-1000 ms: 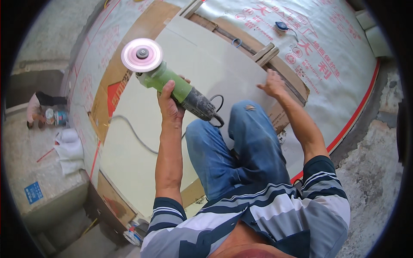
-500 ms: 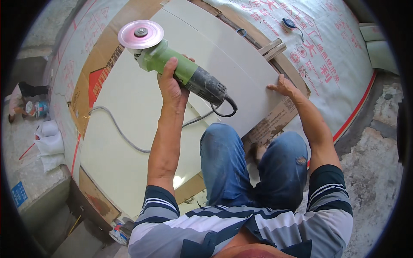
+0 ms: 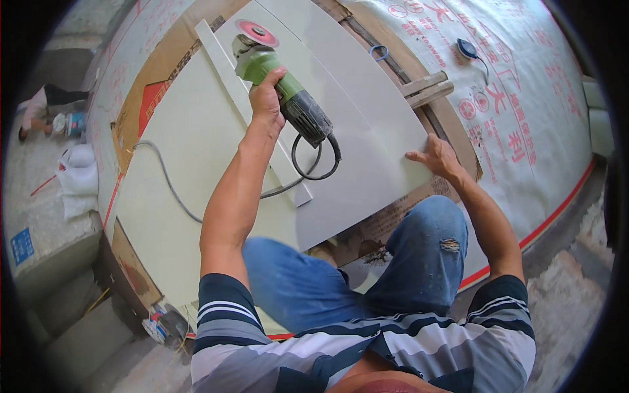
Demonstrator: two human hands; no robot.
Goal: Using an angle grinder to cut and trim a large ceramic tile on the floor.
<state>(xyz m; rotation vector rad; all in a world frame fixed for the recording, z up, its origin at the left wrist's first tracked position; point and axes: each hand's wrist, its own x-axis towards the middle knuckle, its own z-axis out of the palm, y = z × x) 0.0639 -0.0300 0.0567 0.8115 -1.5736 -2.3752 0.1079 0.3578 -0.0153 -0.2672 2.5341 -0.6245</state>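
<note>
The left hand (image 3: pixel 265 98) is closed around the green body of an angle grinder (image 3: pixel 282 92), with the pink disc (image 3: pixel 257 31) just beyond the fingers, over a narrow pale strip (image 3: pixel 252 111) that lies on the large pale tile (image 3: pixel 354 131). The right hand (image 3: pixel 436 156) lies flat, fingers spread, pressing on the near right edge of that tile and holding nothing.

The grinder looks rather heavy and front-loaded for one hand; the best hold seems to be where the hand is now, at the neck behind the guard, well away from the disc. Its black cord (image 3: pixel 314 164) loops just below the wrist (it could catch).

The tile is probably stiff, heavy and smooth, and brittle at the corners, so I judge it wants a flat palm near the edge, not a pinch. A wooden block (image 3: pixel 426 88) lies beyond the right hand, on the printed sheet (image 3: pixel 524 98).
</note>
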